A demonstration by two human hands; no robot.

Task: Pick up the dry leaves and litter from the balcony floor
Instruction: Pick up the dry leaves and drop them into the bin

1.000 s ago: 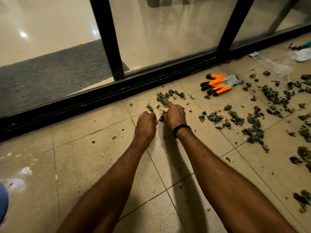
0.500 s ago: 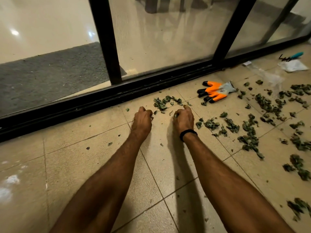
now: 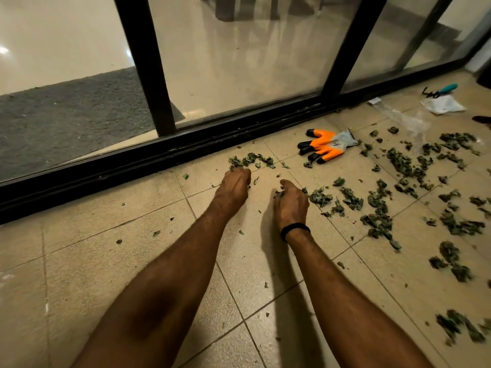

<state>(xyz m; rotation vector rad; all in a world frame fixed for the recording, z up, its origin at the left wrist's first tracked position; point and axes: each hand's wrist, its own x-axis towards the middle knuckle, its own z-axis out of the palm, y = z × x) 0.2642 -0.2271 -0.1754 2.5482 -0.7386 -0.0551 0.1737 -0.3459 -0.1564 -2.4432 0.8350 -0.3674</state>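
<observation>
Tan floor tiles (image 3: 106, 261) cover the balcony, and a big glass door (image 3: 239, 62) with black bars runs along the far side. Behind the glass lies a grey mat (image 3: 66, 115). Dry green leaves (image 3: 378, 205) lie all over the tiles on the right, and a small pile (image 3: 251, 159) sits by the door track. A person reaches both bare arms out over the floor. The left hand (image 3: 235, 183) is curled up just beside the small pile; I cannot tell if it holds anything. The right hand (image 3: 291, 201), a little apart from it, pinches some leaves. An orange and grey glove (image 3: 325, 146) lies near the door. Farther right lies a small tool (image 3: 441, 90) with a blue handle. A black band (image 3: 295, 229) is on the right wrist.
</observation>
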